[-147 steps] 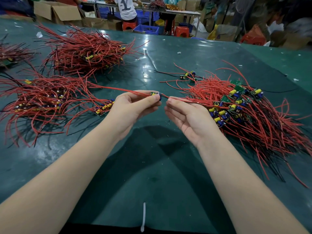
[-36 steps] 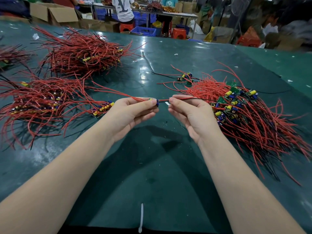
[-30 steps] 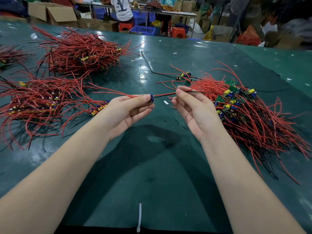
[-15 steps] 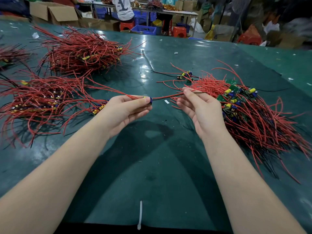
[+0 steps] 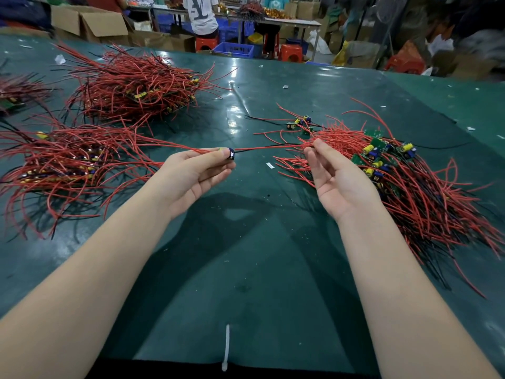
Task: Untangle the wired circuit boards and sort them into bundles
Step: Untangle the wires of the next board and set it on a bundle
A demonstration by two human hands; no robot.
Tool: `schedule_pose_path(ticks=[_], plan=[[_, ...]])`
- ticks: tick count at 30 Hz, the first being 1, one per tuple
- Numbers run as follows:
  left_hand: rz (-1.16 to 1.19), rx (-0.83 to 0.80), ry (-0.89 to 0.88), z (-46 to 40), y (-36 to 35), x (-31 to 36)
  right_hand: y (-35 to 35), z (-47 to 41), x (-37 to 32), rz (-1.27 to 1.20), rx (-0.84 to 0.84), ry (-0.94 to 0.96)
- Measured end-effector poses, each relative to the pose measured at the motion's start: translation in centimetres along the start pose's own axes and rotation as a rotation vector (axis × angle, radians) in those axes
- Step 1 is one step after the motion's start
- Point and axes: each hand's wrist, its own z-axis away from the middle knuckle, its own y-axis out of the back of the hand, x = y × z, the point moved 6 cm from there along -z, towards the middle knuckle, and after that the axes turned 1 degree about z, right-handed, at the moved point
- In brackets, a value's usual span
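My left hand (image 5: pixel 196 173) pinches a small circuit board with a blue capacitor (image 5: pixel 231 154) between thumb and fingers, above the table. Its red and black wires (image 5: pixel 262 147) run taut to the right, into the thumb and forefinger tips of my right hand (image 5: pixel 338 181), whose other fingers are spread, palm up. Just right of that hand lies the tangled pile of boards and red wires (image 5: pixel 410 181). A sorted bundle (image 5: pixel 60 160) lies to the left of my left hand, and a red wire from the held board trails over it.
On the green table (image 5: pixel 246 269) another red-wire bundle (image 5: pixel 131 86) lies far left, and part of one more (image 5: pixel 16 91) at the left edge. A loose board (image 5: pixel 299 123) sits beyond the tangled pile. A white cable tie (image 5: pixel 226 348) lies at the near edge. People and boxes stand behind.
My right hand has slid rightward along the held board's wires, out to their ends at the tangled pile. My left hand has kept its grip on the board and drifted slightly left.
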Motion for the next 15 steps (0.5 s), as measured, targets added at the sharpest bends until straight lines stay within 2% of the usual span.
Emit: schedule_pose_path(ticks=[5,8,11,15], plan=[[0.043,-0.052,0.008,0.2,-0.7,0.1,-0.7,0.2,0.3,-0.235,-0.056,-0.092],[0.119,-0.052,0.027,0.2,-0.8,0.2,-1.7,0.7,0.6,-0.201,-0.199,-0.11],[0.145,-0.046,0.047,0.2,-0.9,-0.1,-2.4,1.0,1.8,0.087,-0.275,-0.129],[0.026,-0.093,0.064,0.6,-1.6,-0.9,-3.7,1.9,4.4,0.497,-0.418,-0.089]])
